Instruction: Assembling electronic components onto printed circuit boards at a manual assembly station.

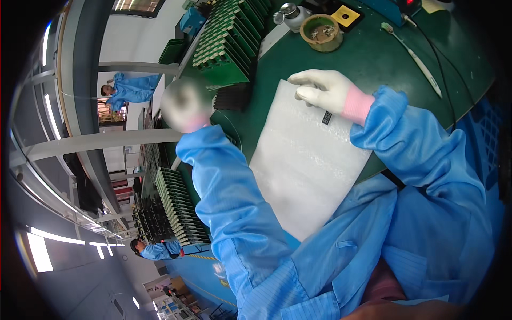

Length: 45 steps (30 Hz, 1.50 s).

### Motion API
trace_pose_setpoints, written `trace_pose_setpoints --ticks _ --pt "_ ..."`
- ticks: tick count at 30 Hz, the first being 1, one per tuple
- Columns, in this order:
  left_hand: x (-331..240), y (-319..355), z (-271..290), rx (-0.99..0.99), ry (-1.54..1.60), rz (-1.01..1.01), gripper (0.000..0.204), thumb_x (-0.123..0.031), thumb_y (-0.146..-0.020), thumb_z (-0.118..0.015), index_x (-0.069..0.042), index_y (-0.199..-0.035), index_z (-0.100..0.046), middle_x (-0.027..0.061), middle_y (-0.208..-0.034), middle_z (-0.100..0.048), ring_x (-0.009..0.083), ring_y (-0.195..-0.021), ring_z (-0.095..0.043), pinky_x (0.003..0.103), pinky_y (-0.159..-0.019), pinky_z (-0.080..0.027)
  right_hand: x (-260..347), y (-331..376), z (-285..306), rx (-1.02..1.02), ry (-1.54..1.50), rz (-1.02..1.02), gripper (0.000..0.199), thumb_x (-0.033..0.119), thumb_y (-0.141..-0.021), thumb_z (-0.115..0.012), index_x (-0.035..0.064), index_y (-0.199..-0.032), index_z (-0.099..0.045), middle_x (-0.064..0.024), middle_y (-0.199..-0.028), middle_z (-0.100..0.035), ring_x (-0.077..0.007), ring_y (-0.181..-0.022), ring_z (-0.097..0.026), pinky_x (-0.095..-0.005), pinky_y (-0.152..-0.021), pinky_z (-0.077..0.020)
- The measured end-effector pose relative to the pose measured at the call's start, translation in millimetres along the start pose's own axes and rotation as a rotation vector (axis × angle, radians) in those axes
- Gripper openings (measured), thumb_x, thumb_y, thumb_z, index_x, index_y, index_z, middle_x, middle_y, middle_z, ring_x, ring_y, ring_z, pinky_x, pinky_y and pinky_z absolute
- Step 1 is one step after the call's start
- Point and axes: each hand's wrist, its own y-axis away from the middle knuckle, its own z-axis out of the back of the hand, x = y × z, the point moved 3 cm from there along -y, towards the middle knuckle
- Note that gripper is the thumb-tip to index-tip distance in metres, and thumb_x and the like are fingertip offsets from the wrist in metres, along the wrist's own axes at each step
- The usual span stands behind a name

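Observation:
A white padded sheet (306, 176) with a bubbly sheen lies on the green table and reaches over its near edge. My right hand (324, 90), in a white glove with a pink cuff, rests on the sheet's far end, fingers stretched out and nothing visible in them. Just below its cuff, a small black piece with white markings (326, 118) shows on the sheet. My left hand (185, 104), also gloved, is held out left, close to a black ribbed block (232, 97) by the rack. A blur covers its fingers, so what it may hold is hidden.
Several upright green circuit boards (226, 42) stand at the far left. Toward the back are a round tan bowl (321, 33), a metal-capped bottle (292, 16) and a yellow pad (346, 17). A toothbrush (413, 58) lies right, near a cable. Two co-workers appear left.

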Motion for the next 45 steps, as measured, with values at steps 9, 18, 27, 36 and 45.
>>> trace_pose_setpoints --ticks 9,18,27,36,45 --pt "-96 53 45 0.398 1.496 0.745 0.035 -0.042 -0.091 -0.044 -0.010 -0.087 -0.058 0.0071 -0.075 -0.055 0.0169 -0.067 -0.054 0.033 -0.062 -0.047 6 3 -1 -0.136 0.406 0.279 0.040 0.022 -0.087 -0.055 -0.0016 -0.120 -0.055 -0.0125 -0.111 -0.061 -0.0184 -0.089 -0.060 -0.0277 -0.080 -0.0479" --pt "-86 123 6 0.846 1.523 0.742 0.039 -0.038 -0.094 -0.043 -0.005 -0.111 -0.055 0.0125 -0.102 -0.061 0.0233 -0.088 -0.060 0.036 -0.079 -0.049 6 5 -1 0.080 0.105 -0.229 0.042 0.026 -0.085 -0.059 -0.0001 -0.118 -0.056 -0.0103 -0.106 -0.063 -0.0179 -0.091 -0.058 -0.0308 -0.083 -0.0470" --pt "-64 184 16 0.613 1.369 1.161 0.038 -0.017 -0.091 -0.049 0.003 -0.123 -0.048 0.0180 -0.111 -0.062 0.0270 -0.090 -0.064 0.036 -0.084 -0.052 5 -11 35 0.408 0.594 0.020 0.039 0.013 -0.073 -0.068 0.0061 -0.111 -0.061 -0.0043 -0.099 -0.063 -0.0167 -0.084 -0.059 -0.0285 -0.077 -0.0475" --pt "-63 188 15 0.750 1.467 1.278 0.039 -0.011 -0.088 -0.050 0.005 -0.124 -0.046 0.0207 -0.113 -0.060 0.0273 -0.092 -0.064 0.035 -0.083 -0.053 -2 3 11 0.551 1.035 0.194 0.029 0.008 -0.066 -0.068 0.0124 -0.093 -0.063 -0.0001 -0.087 -0.059 -0.0222 -0.076 -0.056 -0.0296 -0.072 -0.0464" --pt "-73 182 19 0.697 1.516 1.249 0.038 -0.008 -0.086 -0.049 0.006 -0.121 -0.047 0.0198 -0.108 -0.061 0.0253 -0.089 -0.063 0.035 -0.083 -0.051 -4 7 10 0.473 1.080 0.374 0.022 0.004 -0.066 -0.065 0.0111 -0.086 -0.060 0.0002 -0.085 -0.057 -0.0206 -0.075 -0.055 -0.0279 -0.071 -0.0458"
